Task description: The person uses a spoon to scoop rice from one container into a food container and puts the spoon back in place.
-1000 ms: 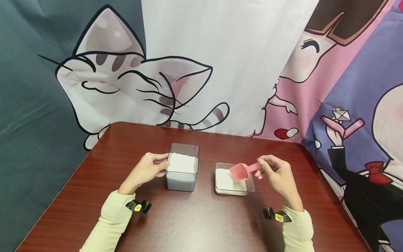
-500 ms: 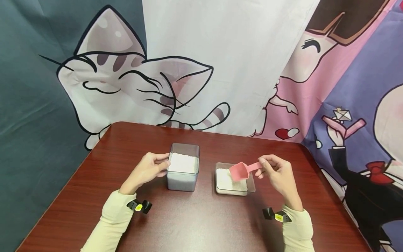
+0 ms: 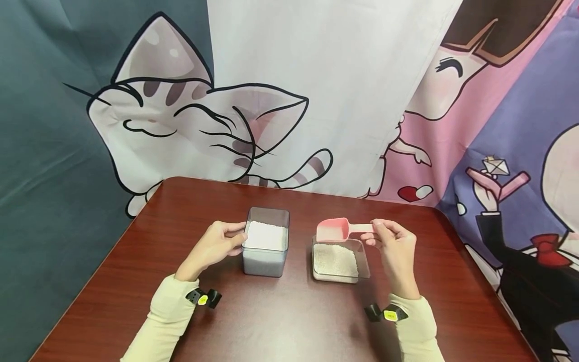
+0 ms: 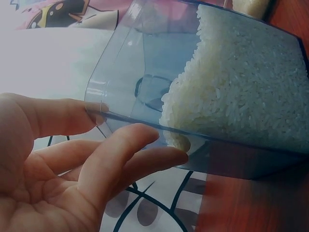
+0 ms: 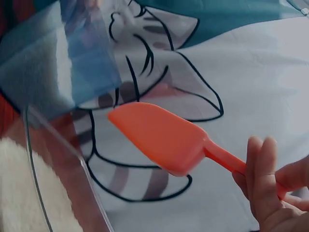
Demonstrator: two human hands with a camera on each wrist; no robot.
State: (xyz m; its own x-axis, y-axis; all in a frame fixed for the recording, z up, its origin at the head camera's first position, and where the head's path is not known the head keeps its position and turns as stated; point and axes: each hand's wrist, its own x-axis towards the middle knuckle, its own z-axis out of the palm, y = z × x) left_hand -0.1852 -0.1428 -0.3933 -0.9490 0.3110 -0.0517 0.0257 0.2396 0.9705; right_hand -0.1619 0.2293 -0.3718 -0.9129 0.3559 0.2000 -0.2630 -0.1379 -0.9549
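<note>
A tall translucent blue-grey container [image 3: 264,261] of white rice [image 4: 246,82] stands on the table. My left hand [image 3: 216,247] holds it by its left side, with the fingertips [image 4: 145,133] against the wall near the rim. To its right stands a low clear container [image 3: 336,278], filled with cream-coloured grain [image 3: 333,259]. My right hand [image 3: 394,246] pinches the handle of a pink scoop [image 3: 333,230]. Its bowl hangs above the low container's far edge, pointing left. In the right wrist view the scoop looks orange and shows its outer side; how much it contains I cannot tell.
Both containers stand on a reddish-brown wooden table [image 3: 289,322] with rounded far corners. Behind it hangs a cloth backdrop [image 3: 357,75] printed with a cartoon cat and figures. A small black camera is strapped to each wrist.
My right hand has raised the scoop off the cream-coloured grain and moved it slightly left and away from me, turning it more level. My left hand still holds the tall container.
</note>
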